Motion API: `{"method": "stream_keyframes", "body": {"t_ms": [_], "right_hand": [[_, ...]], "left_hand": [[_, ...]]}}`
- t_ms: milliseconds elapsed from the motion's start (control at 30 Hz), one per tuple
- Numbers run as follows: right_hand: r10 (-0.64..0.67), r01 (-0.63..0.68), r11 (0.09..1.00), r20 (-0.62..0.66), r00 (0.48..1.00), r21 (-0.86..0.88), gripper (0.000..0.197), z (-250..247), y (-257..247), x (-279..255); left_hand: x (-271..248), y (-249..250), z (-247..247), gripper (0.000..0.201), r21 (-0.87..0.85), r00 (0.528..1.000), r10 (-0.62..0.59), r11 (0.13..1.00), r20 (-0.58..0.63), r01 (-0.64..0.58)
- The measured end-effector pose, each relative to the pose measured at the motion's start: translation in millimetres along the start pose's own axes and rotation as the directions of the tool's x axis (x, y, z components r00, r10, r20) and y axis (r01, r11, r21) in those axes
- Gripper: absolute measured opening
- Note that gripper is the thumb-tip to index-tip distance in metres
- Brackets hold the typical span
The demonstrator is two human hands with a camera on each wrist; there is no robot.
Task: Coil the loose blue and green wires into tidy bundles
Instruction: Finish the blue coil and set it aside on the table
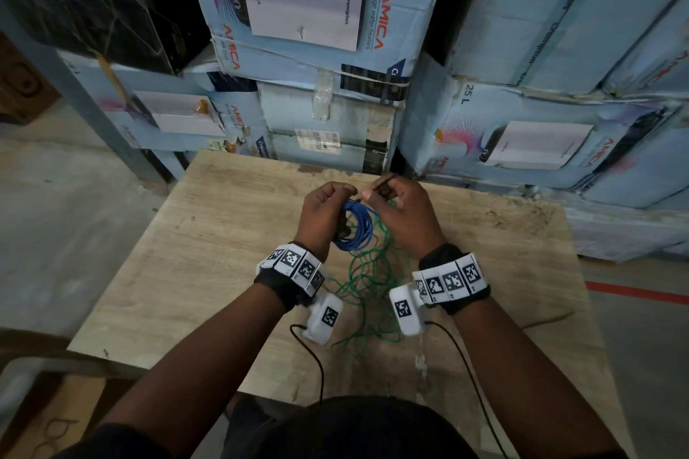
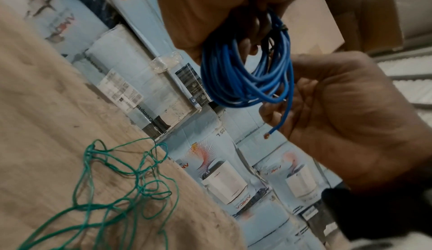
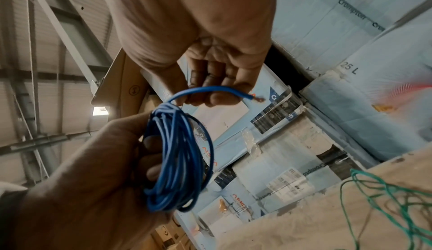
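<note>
The blue wire (image 1: 358, 231) is wound into a coil of several loops (image 2: 233, 80) and held above the wooden table (image 1: 186, 253). My left hand (image 1: 324, 212) grips the coil at its top, fingers curled through the loops (image 3: 177, 161). My right hand (image 1: 402, 209) is close beside it and pinches the wire's short free end (image 3: 205, 89), whose bare copper tip (image 2: 266, 135) sticks out past the fingers. The green wire (image 1: 369, 287) lies in a loose tangle on the table under and between my wrists (image 2: 131, 180).
Stacked light-blue cartons (image 1: 317, 48) stand against the table's far edge and right side. A grey metal rack post (image 1: 85, 104) rises at the left. Black camera cables (image 1: 317, 365) trail from both wrists over the near table edge.
</note>
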State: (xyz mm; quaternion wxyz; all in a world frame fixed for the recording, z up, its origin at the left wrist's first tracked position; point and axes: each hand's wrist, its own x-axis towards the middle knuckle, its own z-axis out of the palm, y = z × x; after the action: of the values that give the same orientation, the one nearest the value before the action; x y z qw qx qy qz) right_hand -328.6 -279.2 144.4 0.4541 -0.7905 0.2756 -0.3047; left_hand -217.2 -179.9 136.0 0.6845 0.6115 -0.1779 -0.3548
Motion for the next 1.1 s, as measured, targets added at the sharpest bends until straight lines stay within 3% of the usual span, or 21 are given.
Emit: {"method": "stream_keyframes", "body": {"t_ms": [167,367,567,667,833,967,1100], "right_hand": [[-0.056,0.054,0.998,-0.07,0.996,-0.034,0.011,7.3,-9.1,-4.0],[-0.158,0.148,0.985,-0.108,0.982,-0.093,0.014,4.5,-12.9,-7.8],[-0.014,0.012,1.0,-0.112,0.994,-0.018,0.014,6.8,0.6,2.7],[0.107,-0.097,0.987,-0.078,0.991,0.129,0.024,12.8,3.7,6.2],[0.214,-0.201,0.951,-0.029,0.976,0.235,0.021,19.2,1.7,11.8],[0.33,-0.356,0.903,0.143,0.933,0.241,0.038,2.0,0.3,-1.2],[0.28,-0.338,0.891,0.218,0.935,0.303,0.031,-16.1,13.3,-20.6]], "left_hand": [[-3.8,5.5,-1.2,0.017,-0.208,0.994,-0.076,0.976,-0.075,0.059],[6.2,16.6,-9.9,0.015,-0.211,0.987,-0.107,0.974,-0.117,0.08],[1.7,16.8,-10.8,0.026,-0.211,0.973,-0.224,0.95,0.062,0.232],[-1.7,18.1,-6.8,0.026,-0.244,0.962,-0.229,0.934,0.145,0.26],[1.1,16.9,-1.5,0.029,-0.351,0.961,-0.224,0.897,0.16,0.268],[7.6,18.1,7.6,0.034,-0.349,0.971,-0.207,0.907,0.119,0.236],[23.3,3.3,23.0,0.048,-0.356,0.968,-0.238,0.9,0.083,0.252]]}}
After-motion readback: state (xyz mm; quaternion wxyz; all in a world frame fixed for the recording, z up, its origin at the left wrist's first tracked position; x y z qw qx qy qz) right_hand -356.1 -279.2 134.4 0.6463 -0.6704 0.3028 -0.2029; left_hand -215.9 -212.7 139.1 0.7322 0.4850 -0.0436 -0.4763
